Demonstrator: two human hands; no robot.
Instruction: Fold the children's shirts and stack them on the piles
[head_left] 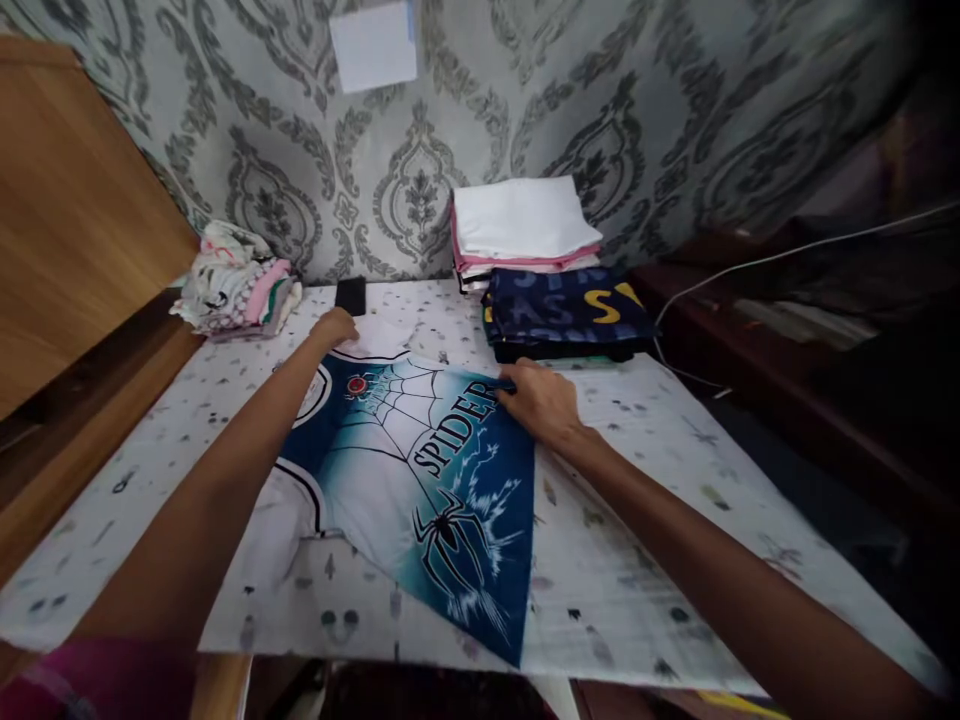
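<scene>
A blue and white T-shirt (375, 480) with a web, spiders and the word SPIDER lies sideways, spread on the printed white cloth (630, 600). Its neckline points left and its bottom hem right. My left hand (335, 330) has its fingers closed at the far white sleeve. At the far corner of the hem, my right hand (541, 400) pinches the blue edge between thumb and fingers. The near sleeve lies partly behind my left forearm.
Folded clothes with a white piece on top (525, 218) stand against the wall. In front sits a navy folded stack (566, 310). A rumpled pile of clothes (236, 285) and a dark flat object (350, 296) lie at back left. A white cable (787, 245) runs along the right.
</scene>
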